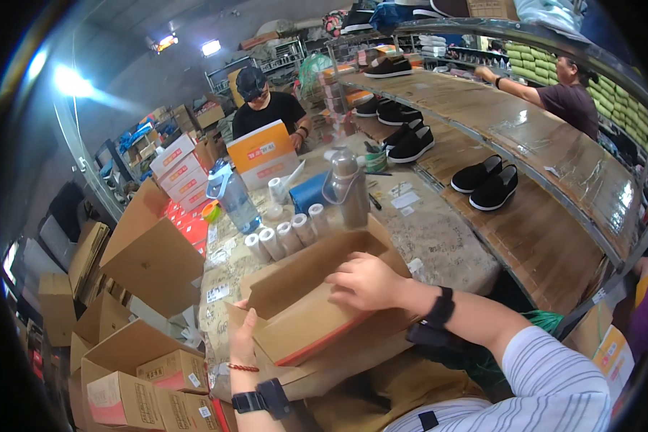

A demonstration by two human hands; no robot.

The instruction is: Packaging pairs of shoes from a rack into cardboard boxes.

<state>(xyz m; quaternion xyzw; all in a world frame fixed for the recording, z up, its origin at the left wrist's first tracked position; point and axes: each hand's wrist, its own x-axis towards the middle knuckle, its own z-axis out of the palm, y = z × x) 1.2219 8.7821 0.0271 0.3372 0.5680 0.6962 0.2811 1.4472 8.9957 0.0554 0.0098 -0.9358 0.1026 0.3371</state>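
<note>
In front of me on the table lies an open brown cardboard shoe box, tilted, with a red strip along its lower edge. Its inside is bare brown card where it shows. My left hand grips the box's left end, thumb upright against the flap. Over the near wall my right hand is bent, its fingers curled at the wall's upper edge. Part of the box's right end is hidden behind that hand and forearm.
White paper rolls, a steel flask and a blue water jug stand beyond the box. Black shoes sit on the rack at right. Cartons crowd the left. A person works across the table; another stands behind the rack.
</note>
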